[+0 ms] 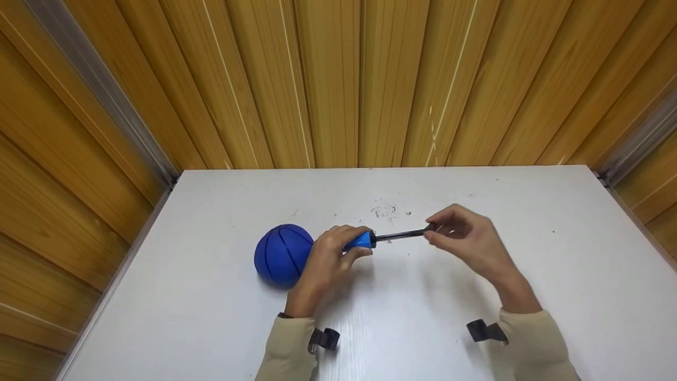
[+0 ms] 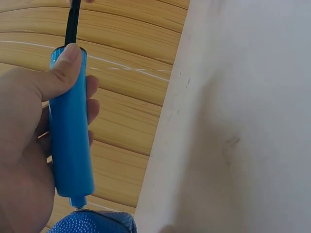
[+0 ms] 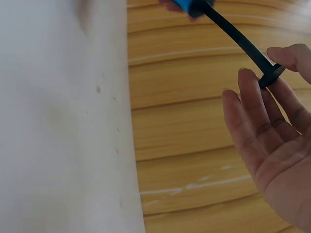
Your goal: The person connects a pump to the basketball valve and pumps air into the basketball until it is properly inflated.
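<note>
Left grip [image 1: 329, 256] holds the pump [image 2: 73, 141], partly hiding it, and right grip [image 1: 477, 241] pinches its handle [image 3: 271, 76].

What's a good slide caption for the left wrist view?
Left hand gripping a blue pump, black rod extending from one end, the other end at a textured blue ball.

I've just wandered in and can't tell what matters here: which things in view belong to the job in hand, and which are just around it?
Part of the job:
- blue pump, gripped by the left hand
- its black handle, pinched by the right hand
- blue ball, at the pump's tip

Just around:
- white table
- wood-look wall panels
</note>
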